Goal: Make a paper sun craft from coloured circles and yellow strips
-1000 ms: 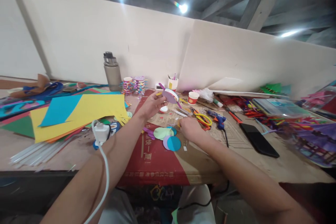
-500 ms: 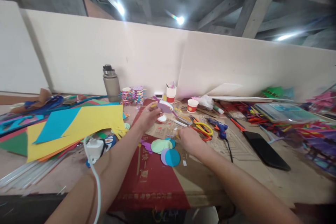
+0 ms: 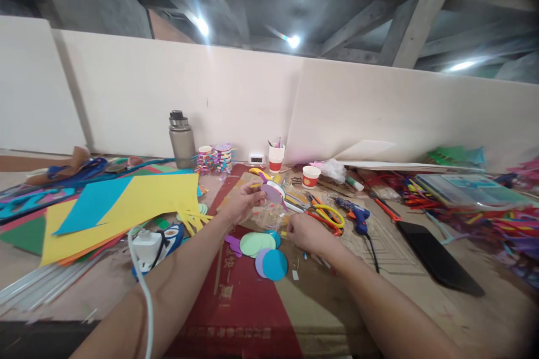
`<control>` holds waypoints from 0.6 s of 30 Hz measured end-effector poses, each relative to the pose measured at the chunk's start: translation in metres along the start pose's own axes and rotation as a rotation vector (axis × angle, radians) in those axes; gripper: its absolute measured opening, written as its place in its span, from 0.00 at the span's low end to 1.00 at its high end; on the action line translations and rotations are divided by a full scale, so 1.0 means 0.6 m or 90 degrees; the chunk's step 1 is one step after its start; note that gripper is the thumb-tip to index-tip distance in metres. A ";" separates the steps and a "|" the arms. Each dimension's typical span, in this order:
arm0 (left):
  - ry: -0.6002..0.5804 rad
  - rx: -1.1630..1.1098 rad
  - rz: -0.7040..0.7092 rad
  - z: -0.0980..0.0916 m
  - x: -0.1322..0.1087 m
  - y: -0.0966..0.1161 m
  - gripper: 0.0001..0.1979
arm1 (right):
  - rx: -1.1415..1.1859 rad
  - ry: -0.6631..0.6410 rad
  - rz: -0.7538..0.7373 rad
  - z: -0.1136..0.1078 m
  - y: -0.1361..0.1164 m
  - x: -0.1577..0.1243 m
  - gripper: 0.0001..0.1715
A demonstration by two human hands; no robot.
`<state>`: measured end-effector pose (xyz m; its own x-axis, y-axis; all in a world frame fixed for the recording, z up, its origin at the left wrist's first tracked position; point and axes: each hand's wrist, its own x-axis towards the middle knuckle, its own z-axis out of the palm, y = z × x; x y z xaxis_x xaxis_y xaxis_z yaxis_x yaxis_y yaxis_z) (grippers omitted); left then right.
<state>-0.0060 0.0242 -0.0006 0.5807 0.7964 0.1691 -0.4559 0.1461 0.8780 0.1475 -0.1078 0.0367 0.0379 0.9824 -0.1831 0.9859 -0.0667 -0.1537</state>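
Fingers of my left hand pinch a small paper cup piece with a purple disc face, tilted above the cardboard; purple strips stick out from it. Lower and to the right, my right hand is closed with its fingertips curled down; what it holds, if anything, is hidden. Between my forearms lie overlapping paper discs: light green, lilac and a blue one. Purple paper scraps sit left of them. Scissors with yellow handles rest just beyond my right hand.
A glue gun and a black phone lie to the right. Yellow paper sheets and a white plug are at left. Toward the back stand a bottle, two decorated cups, a pen cup and a paper cup.
The view has tilted up slightly. My left hand has turned the cup piece, so its purple disc faces me more. My right hand stays closed near the same spot.
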 end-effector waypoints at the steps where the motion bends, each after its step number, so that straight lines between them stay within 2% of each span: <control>1: 0.003 -0.002 0.002 0.000 0.000 0.000 0.18 | 0.003 0.010 -0.002 0.002 0.001 0.000 0.13; 8: 0.000 0.001 0.013 0.005 0.000 0.002 0.18 | 0.037 0.058 -0.016 0.002 0.012 -0.001 0.10; 14: -0.006 -0.007 0.007 0.009 0.002 0.002 0.19 | 0.010 -0.004 0.021 -0.002 0.008 -0.002 0.11; 18: -0.013 -0.008 -0.004 0.011 0.001 0.005 0.19 | -0.003 0.014 -0.001 0.006 0.009 0.000 0.11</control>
<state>-0.0026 0.0210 0.0051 0.5978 0.7828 0.1728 -0.4609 0.1592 0.8731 0.1524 -0.1090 0.0326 0.0391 0.9860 -0.1618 0.9867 -0.0637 -0.1498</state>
